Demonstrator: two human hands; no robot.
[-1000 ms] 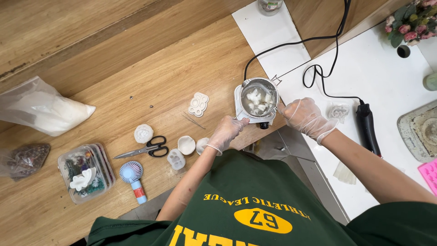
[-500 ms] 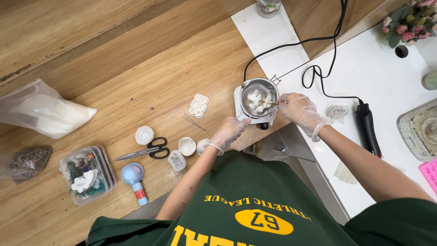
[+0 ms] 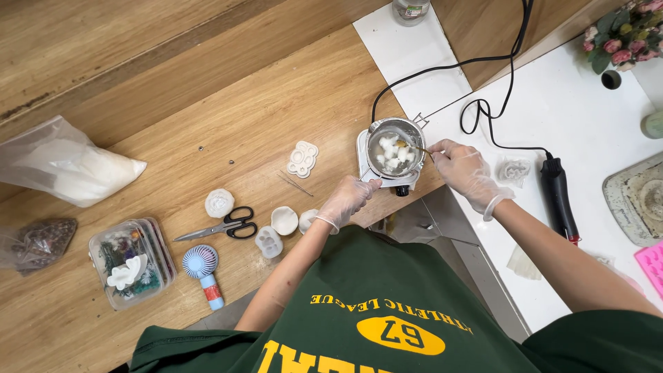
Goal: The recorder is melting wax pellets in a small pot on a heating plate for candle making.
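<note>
— Left hand (image 3: 347, 198) gloved, fingers closed around the thin handle of the small metal pot (image 3: 417, 132). Right hand (image 3: 464, 169) gloved too, pinching a thin stirring stick (image 3: 416, 147), tip down among the white lumps (image 3: 391, 155).

— And the pot itself?

— Seated on the little white heater (image 3: 409, 181), right at the edge of the wooden bench (image 3: 228, 103), just beside the gap to the white surface (image 3: 573, 103).

— Best way to stir, then?

— Probably slowly, in small circles, stick tip low and off the wall, to avoid slopping over the rim. Firm grip on the handle, to stop the pot from turning or sliding off the heater.

— Any risks?

— Likely two. Hot metal close to thin gloves, so fingers well back on the handle and clear of the rim. Black cable (image 3: 497, 131) looping just behind the right hand: easy to snag with a wrist, so wrist high and movements short.

— Lumps melted yet?

— Hard to tell fully. Solid white pieces plainly visible, with what looks like clear liquid around them. Better to nudge clumps apart gently than to jab at them.
</note>
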